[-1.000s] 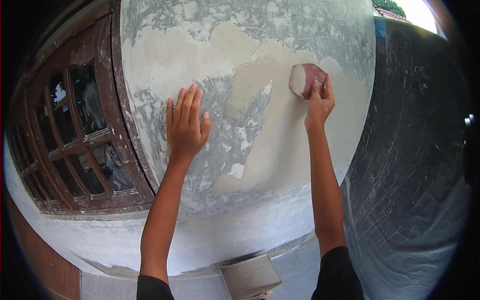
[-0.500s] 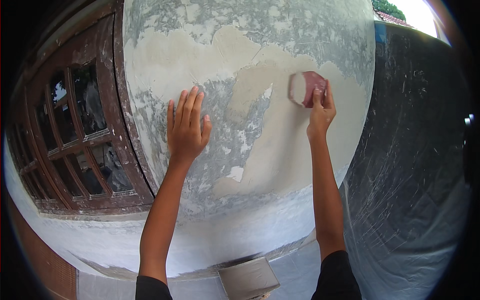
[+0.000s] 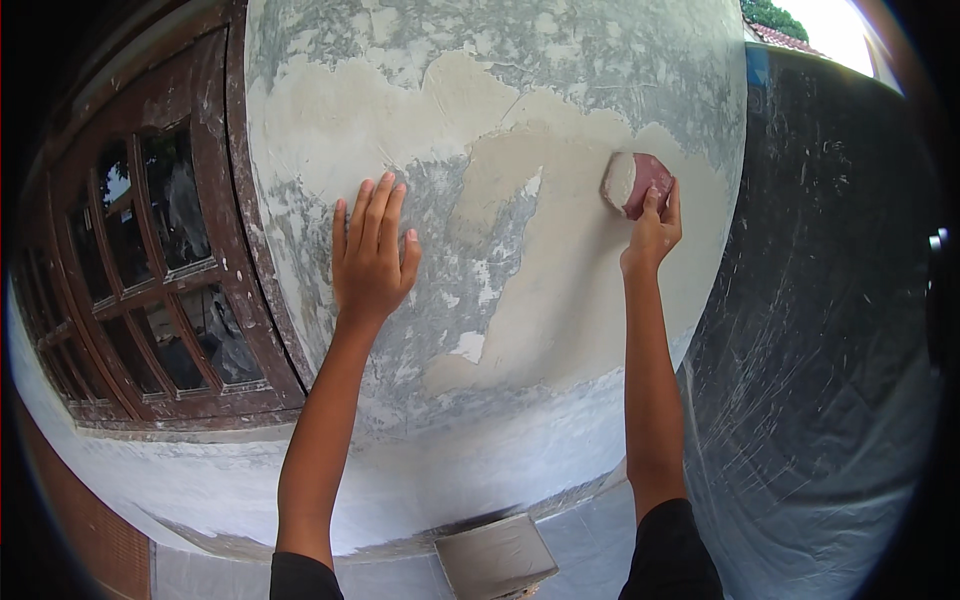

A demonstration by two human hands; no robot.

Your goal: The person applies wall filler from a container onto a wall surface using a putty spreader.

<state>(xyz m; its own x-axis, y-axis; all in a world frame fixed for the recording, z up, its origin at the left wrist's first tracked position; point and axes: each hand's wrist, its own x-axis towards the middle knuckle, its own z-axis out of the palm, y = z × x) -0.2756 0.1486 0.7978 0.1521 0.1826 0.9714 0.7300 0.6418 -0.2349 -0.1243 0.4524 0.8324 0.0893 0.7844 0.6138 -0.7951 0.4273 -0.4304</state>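
Note:
My right hand [image 3: 653,238] pinches a dark red putty scraper [image 3: 655,182] between thumb and fingers. Beige putty coats the scraper's left part, which lies at the wall's surface. Around it, a smooth beige putty layer [image 3: 580,300] covers the right and upper middle of the wall. My left hand [image 3: 372,255] rests flat on the wall with its fingers stretched upward, holding nothing. Beside that hand is a patch of bare mottled grey wall [image 3: 430,230], bordered by ragged putty edges.
To the left is a brown wooden window [image 3: 165,270] with glass panes and paint spots. A dark plastic sheet [image 3: 800,300] hangs along the right side. Below the wall, a square putty-smeared board or box top [image 3: 495,558] sits over pale sheeting [image 3: 390,578].
My right hand has moved the putty scraper a short way to the right and slightly down along the wall. My left hand stays in its place.

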